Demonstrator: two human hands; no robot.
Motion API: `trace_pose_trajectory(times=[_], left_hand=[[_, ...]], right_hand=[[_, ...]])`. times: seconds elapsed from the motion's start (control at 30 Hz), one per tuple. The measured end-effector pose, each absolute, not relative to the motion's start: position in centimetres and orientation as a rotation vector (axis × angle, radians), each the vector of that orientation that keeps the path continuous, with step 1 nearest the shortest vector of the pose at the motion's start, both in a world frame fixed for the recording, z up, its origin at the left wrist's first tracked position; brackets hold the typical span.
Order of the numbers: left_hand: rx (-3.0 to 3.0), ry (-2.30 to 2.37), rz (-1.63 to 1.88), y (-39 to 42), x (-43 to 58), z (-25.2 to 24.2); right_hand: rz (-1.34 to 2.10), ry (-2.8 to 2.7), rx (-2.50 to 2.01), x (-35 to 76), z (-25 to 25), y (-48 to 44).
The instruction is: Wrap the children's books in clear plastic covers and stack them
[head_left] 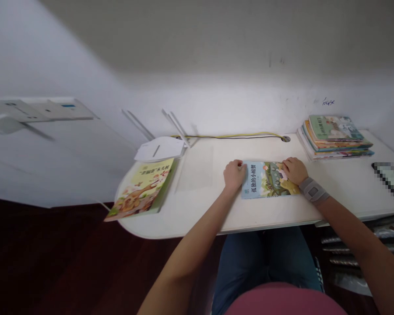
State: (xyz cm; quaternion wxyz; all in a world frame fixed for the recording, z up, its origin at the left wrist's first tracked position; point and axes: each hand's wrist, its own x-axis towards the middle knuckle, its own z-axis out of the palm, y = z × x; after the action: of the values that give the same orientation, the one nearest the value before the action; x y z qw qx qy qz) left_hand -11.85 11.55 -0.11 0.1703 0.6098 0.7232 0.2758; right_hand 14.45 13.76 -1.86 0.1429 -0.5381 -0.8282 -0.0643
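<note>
A thin picture book (269, 181) with a blue and yellow cover lies sideways on the white desk, its cover facing up. My left hand (234, 175) is closed at the book's left edge, thumb and fingers pinching near the upper corner. Over the far right corner my right hand (294, 169) bends its fingers round the edge, partly covering the cover drawing; a grey band circles that wrist. Farther left rests a yellow-green picture book (142, 188), its lower corner jutting past the desk's rounded end. Neither hand touches it.
Behind the yellow-green book stands a white router (160, 148) with upright antennas. Yellow and black cables (230, 136) run along the wall to a desk hole. A stack of books (336, 138) sits at the back right, with a phone (390, 179) nearer the right edge. Sockets (42, 108) line the left wall.
</note>
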Motion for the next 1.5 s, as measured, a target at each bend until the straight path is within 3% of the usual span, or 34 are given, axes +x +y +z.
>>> trace_pose_trajectory(times=[0.23,0.4,0.7,0.97,1.07,1.2,1.5], left_hand=[[1.367,1.383,1.003,13.5,-12.7,-0.1],[1.26,1.291,1.024,13.7,-13.0,-0.2],[1.189,1.288,1.18,12.5,-12.8,0.8],[1.103,1.109,1.21,12.1,-12.8,1.4],[1.07,1.148,1.204,12.4,-12.5,1.1],[1.314,1.533,1.156,12.9,-12.0,0.3],[1.998,2.074,0.576,13.0,-11.7,0.0]], right_hand=[[-0.156,-2.351,-1.527,14.5,-1.9,13.8],[-0.084,-2.272,-1.448,15.1,-2.1,14.4],[0.779,-1.776,-1.115,18.0,-0.2,14.5],[1.005,-1.467,-1.157,17.7,0.9,13.6],[0.972,-1.441,-1.256,17.2,0.4,14.0],[0.729,-1.568,-1.5,16.5,-0.6,14.8],[0.264,-1.911,-1.871,15.3,-1.3,14.7]])
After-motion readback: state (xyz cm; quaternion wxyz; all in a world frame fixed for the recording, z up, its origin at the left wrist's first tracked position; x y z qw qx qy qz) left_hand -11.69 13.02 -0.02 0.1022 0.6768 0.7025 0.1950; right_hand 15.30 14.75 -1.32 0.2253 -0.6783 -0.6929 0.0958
